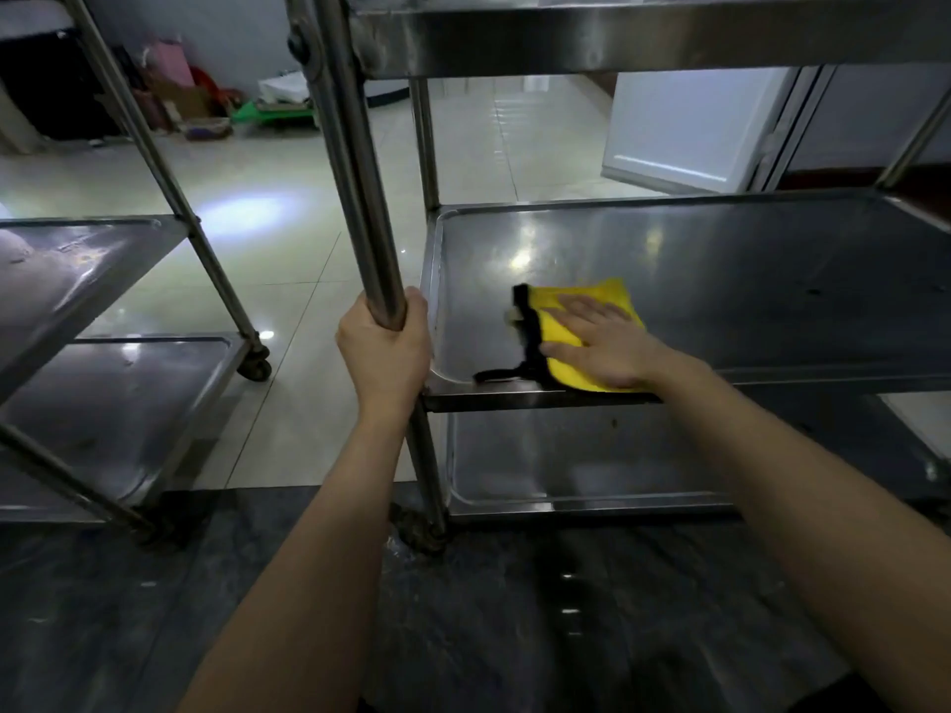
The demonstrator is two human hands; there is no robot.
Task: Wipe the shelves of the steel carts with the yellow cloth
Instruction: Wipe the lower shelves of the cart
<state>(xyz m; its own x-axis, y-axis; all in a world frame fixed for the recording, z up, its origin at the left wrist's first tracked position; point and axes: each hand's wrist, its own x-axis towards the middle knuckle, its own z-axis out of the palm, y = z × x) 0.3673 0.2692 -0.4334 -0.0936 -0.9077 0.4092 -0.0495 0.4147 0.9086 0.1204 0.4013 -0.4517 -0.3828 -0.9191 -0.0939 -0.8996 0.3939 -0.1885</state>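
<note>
On the middle shelf, near its front-left corner, the yellow cloth is pressed flat by the right hand, fingers extended; the cart post is gripped by the left hand. Wiping is under way; a sweep toward the unwiped right is called for next.

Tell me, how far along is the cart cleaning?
Done: hard to tell; no shelf looks clearly wiped. In hand: the right hand presses the cloth flat on the middle shelf, near its front-left corner; the left hand grips the post. Left, probably: the rest of that shelf, the bottom shelf and the other cart.
</note>
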